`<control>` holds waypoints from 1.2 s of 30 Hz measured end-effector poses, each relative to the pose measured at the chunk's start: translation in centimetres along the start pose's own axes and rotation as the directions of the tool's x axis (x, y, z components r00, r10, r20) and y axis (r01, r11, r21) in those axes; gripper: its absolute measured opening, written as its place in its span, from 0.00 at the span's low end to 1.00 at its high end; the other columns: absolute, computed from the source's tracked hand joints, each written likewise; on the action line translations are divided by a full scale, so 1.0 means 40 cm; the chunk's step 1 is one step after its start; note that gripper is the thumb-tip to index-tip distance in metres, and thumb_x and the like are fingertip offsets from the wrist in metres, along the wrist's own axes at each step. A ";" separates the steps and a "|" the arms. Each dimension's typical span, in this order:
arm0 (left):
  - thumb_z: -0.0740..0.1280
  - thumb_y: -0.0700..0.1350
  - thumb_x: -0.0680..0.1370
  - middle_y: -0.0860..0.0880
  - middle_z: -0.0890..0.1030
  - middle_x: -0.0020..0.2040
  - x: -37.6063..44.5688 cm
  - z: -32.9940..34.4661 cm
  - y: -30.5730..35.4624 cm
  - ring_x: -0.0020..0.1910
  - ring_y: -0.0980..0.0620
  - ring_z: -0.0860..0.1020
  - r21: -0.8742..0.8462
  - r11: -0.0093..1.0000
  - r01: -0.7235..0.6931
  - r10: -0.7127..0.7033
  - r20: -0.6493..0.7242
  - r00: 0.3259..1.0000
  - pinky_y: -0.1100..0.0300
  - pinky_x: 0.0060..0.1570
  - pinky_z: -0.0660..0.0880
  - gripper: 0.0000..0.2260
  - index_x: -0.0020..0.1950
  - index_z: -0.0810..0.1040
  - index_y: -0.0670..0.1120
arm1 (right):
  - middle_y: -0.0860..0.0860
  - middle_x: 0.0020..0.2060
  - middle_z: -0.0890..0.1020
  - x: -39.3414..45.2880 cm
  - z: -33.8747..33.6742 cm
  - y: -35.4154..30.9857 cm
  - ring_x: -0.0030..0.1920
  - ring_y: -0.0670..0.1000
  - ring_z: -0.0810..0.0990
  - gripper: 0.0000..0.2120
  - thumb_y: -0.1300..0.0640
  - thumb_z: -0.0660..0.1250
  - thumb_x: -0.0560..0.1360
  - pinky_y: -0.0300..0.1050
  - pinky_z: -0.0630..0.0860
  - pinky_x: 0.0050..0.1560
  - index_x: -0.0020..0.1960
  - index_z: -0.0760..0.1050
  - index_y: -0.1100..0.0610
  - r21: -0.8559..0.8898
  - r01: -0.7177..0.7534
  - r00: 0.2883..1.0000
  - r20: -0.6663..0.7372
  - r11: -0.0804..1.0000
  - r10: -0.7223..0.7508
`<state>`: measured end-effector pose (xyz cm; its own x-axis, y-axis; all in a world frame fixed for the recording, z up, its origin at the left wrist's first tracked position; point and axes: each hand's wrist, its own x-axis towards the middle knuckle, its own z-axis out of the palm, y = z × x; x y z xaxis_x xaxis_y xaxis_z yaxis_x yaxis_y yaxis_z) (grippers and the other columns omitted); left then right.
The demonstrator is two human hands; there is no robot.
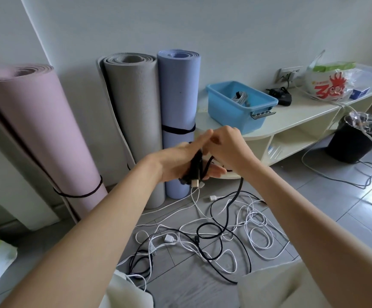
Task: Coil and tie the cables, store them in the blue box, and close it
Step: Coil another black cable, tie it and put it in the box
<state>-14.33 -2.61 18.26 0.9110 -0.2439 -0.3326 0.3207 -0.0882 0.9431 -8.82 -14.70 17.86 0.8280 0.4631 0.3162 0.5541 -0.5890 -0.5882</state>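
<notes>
My left hand [180, 161] is held palm up with a black cable [197, 165] wound around it, two light plug ends hanging below the palm. My right hand [227, 144] pinches the same black cable just above the left palm; the cable's loose length drops from there to the floor. A tangle of white and black cables [213, 234] lies on the grey tile floor beneath my hands. The blue box [236, 112] stands open on the low cream shelf unit, behind my hands, with one coiled grey cable [240, 97] inside. I see no lid.
Three rolled mats, pink [38, 134], grey [134, 112] and blue [179, 101], lean against the wall at left. The cream shelf unit [302, 116] also bears a black adapter [280, 95] and plastic bags [331, 83]. A black bin [353, 138] stands on the floor at right, more cables beside it.
</notes>
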 end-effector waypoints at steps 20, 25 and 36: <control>0.73 0.49 0.67 0.56 0.67 0.17 -0.010 -0.051 0.031 0.15 0.60 0.65 -0.556 0.786 -0.270 0.424 0.168 0.890 0.70 0.21 0.67 0.14 0.39 0.69 0.46 | 0.47 0.19 0.71 0.010 0.018 0.104 0.16 0.45 0.62 0.22 0.52 0.55 0.79 0.32 0.59 0.18 0.28 0.69 0.57 0.181 -0.494 0.867 0.176 0.850 0.466; 0.62 0.49 0.75 0.55 0.67 0.19 0.008 -0.064 0.054 0.16 0.60 0.65 -0.765 0.472 -0.438 0.428 -0.236 0.872 0.70 0.22 0.67 0.12 0.33 0.68 0.46 | 0.48 0.15 0.72 0.001 0.028 0.082 0.26 0.50 0.73 0.22 0.55 0.55 0.77 0.38 0.73 0.30 0.26 0.71 0.58 0.017 -0.432 0.896 0.118 0.902 0.427; 0.62 0.52 0.79 0.44 0.84 0.36 0.042 -0.076 -0.007 0.35 0.49 0.82 -0.180 0.943 -0.278 0.147 -0.525 0.839 0.63 0.32 0.78 0.18 0.46 0.75 0.36 | 0.51 0.27 0.67 -0.002 0.044 -0.031 0.33 0.57 0.69 0.18 0.51 0.55 0.78 0.44 0.63 0.35 0.34 0.70 0.59 -0.336 -0.016 1.000 0.016 0.942 0.022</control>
<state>-12.11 -0.04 17.44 0.9472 0.2891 -0.1389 0.0957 0.1586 0.9827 -9.72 -12.85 17.27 0.8387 0.4604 0.2910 0.5378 -0.7844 -0.3091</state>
